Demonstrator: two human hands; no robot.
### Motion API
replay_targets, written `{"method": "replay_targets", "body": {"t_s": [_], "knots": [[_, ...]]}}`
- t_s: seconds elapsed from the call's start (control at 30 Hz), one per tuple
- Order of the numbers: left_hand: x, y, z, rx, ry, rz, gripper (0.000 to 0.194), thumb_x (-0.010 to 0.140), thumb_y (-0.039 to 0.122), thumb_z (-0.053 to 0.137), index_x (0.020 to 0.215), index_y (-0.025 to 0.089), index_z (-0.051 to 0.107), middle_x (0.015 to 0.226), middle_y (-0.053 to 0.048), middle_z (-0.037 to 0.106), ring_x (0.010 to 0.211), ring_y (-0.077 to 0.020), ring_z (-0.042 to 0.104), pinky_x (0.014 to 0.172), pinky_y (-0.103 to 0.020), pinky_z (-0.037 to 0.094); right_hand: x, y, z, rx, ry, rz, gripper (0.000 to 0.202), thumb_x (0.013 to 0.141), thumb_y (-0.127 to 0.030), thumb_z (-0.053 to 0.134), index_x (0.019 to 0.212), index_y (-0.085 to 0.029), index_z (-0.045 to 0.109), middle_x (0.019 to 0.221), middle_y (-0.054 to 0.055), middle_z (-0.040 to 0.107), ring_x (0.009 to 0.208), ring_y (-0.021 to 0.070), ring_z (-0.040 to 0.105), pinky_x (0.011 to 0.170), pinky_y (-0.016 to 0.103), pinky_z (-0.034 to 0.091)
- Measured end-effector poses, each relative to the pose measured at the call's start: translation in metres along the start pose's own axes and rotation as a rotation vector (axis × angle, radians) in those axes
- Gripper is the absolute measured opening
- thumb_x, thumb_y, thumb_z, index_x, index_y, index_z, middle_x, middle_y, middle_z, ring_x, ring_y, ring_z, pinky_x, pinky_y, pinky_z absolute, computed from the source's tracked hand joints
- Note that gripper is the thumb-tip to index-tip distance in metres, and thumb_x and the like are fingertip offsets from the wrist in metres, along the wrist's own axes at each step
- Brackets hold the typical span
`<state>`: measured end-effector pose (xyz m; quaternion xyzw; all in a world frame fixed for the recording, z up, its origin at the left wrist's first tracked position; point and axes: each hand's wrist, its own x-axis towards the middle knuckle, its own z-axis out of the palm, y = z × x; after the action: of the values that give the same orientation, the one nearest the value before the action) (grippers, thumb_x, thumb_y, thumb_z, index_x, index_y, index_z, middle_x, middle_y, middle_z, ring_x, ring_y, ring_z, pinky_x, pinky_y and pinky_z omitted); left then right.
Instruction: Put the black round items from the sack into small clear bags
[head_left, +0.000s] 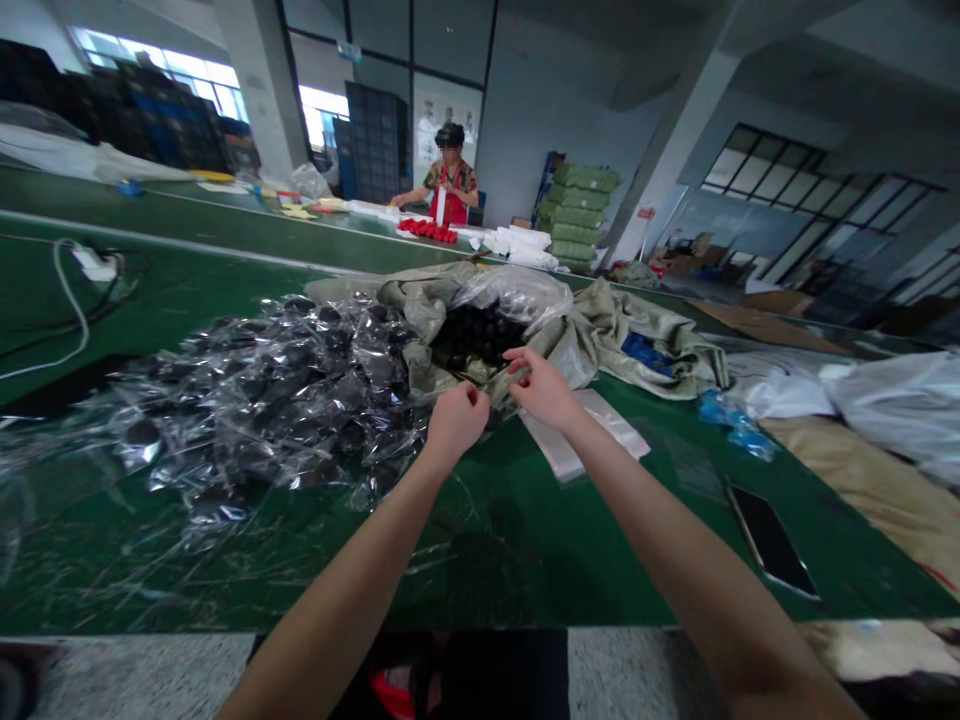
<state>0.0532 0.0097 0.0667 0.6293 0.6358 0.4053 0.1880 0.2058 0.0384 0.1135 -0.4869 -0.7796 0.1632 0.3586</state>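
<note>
A greenish woven sack [427,375] lies on the green table with its mouth open, showing many round black items [480,332] inside. My left hand [459,418] is closed on the near edge of the sack's mouth. Beside it, my right hand [541,388] pinches the same edge between thumb and fingers. To the left spreads a heap of black items in clear plastic wrapping [300,390]. A stack of flat clear bags [585,435] rests just under and right of my right hand.
A phone [772,540] lies at the right. Another sack [652,345] with blue material, blue plastic [739,425] and white bags [900,405] are beyond it. A white cable [67,300] is at far left. Across the table stands a person [450,185] by red items [427,230].
</note>
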Motion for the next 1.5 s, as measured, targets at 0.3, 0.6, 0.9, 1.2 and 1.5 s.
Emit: {"method": "replay_targets", "body": {"t_s": [0.3,0.6,0.9,1.2,1.5], "knots": [[-0.013,-0.011,0.008,-0.078,-0.064,0.002,0.027,0.088,0.035,0.046,0.072,0.019,0.060,0.070,-0.004,0.065,0.066,-0.0168,0.057,0.062,-0.026,0.038,-0.006,-0.003,-0.003,-0.005,-0.094,-0.051,0.048,0.067,-0.001,0.050,0.111,-0.016,0.059,0.097,0.002,0.063,0.060,0.0082,0.054,0.067,0.025,0.048],[0.002,0.005,-0.006,-0.156,-0.055,0.045,0.024,0.083,0.031,0.048,0.066,0.017,0.058,0.060,0.001,0.056,0.060,-0.0135,0.049,0.059,-0.025,0.034,-0.005,0.009,-0.007,0.137,-0.100,-0.050,0.048,0.068,-0.003,0.048,0.112,-0.017,0.060,0.096,0.001,0.062,0.060,0.0077,0.054,0.061,0.023,0.046],[-0.003,0.000,0.008,-0.184,-0.052,-0.058,0.024,0.079,0.030,0.052,0.059,0.016,0.056,0.055,0.003,0.051,0.057,-0.0118,0.047,0.056,-0.024,0.031,-0.007,0.020,-0.001,0.174,-0.084,-0.042,0.045,0.068,-0.002,0.051,0.110,-0.016,0.060,0.095,0.001,0.061,0.059,0.0074,0.052,0.059,0.023,0.044],[-0.017,-0.013,-0.011,-0.021,-0.198,0.180,0.043,0.084,0.050,0.054,0.060,0.015,0.059,0.054,0.002,0.052,0.053,-0.0110,0.044,0.054,-0.025,0.030,-0.016,0.030,0.001,0.223,-0.262,-0.262,0.048,0.073,0.000,0.049,0.117,-0.019,0.053,0.100,0.002,0.056,0.061,0.0068,0.052,0.058,0.022,0.044],[-0.001,-0.010,-0.004,-0.039,-0.361,0.406,0.032,0.083,0.043,0.060,0.092,0.016,0.075,0.071,0.000,0.069,0.056,-0.0113,0.051,0.058,-0.023,0.038,-0.013,0.023,-0.015,0.310,-0.465,-0.357,0.046,0.078,-0.008,0.055,0.122,-0.021,0.052,0.101,0.001,0.057,0.061,0.0072,0.055,0.053,0.022,0.043]]}}
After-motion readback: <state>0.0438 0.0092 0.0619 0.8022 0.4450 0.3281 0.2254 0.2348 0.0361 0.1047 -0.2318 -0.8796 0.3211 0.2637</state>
